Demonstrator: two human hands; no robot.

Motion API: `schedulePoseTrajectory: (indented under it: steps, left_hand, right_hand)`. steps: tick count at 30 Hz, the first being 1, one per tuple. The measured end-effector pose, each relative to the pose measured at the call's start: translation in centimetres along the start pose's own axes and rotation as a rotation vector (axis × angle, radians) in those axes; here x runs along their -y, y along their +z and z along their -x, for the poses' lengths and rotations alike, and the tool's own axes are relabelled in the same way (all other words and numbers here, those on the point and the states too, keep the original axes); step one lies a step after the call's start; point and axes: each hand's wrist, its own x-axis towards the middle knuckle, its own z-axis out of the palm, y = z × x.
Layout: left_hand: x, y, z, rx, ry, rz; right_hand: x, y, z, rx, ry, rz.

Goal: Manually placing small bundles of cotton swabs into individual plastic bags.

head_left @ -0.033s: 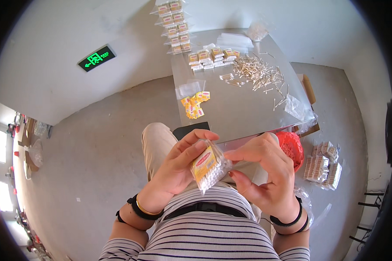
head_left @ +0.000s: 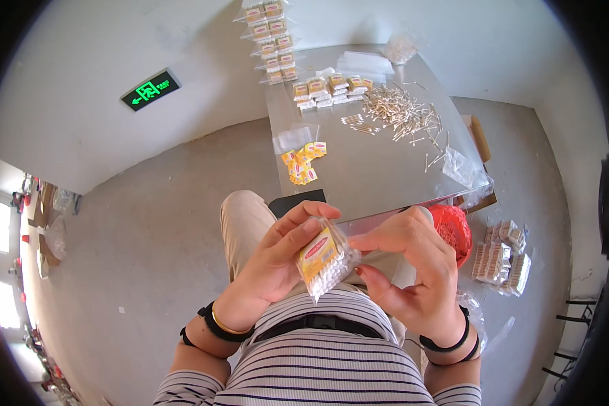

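Above my lap, my left hand (head_left: 267,267) is closed round a clear plastic bag of cotton swabs (head_left: 328,274). The bag has a yellow label with a red oval, and white swab tips show along its lower right side. My right hand (head_left: 416,274) is at the bag's right side. Its index fingertip touches the bag or lies right beside it, while the thumb stands apart below; its other fingers are partly hidden. On the metal table ahead are a heap of loose cotton swabs (head_left: 399,111), rows of filled swab bags (head_left: 328,90) and a small pile of yellow labels (head_left: 302,162).
Packed bags stand in a tall stack (head_left: 271,44) at the table's far left corner. Clear empty bags (head_left: 364,64) lie at the back. Right of my knees is a red-lined bin (head_left: 453,233), with wrapped bundles (head_left: 499,260) on the floor beyond. A cardboard box (head_left: 478,139) stands beside the table.
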Motion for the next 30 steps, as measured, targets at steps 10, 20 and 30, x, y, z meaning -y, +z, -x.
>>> schedulePoseTrajectory:
  steps: [10, 20, 30]
  left_hand:
    - [0.3, -0.9, -0.4, 0.165, -0.002, 0.043]
    - [0.1, -0.3, 0.1, 0.122, 0.066, -0.082]
    - [0.4, 0.9, 0.4, 0.048, 0.11, -0.198]
  right_hand:
    - [0.0, 0.1, 0.4, 0.012, 0.042, -0.069]
    - [0.4, 0.3, 0.7, 0.003, 0.066, -0.043]
    - [0.4, 0.5, 1.0, -0.034, 0.072, -0.078]
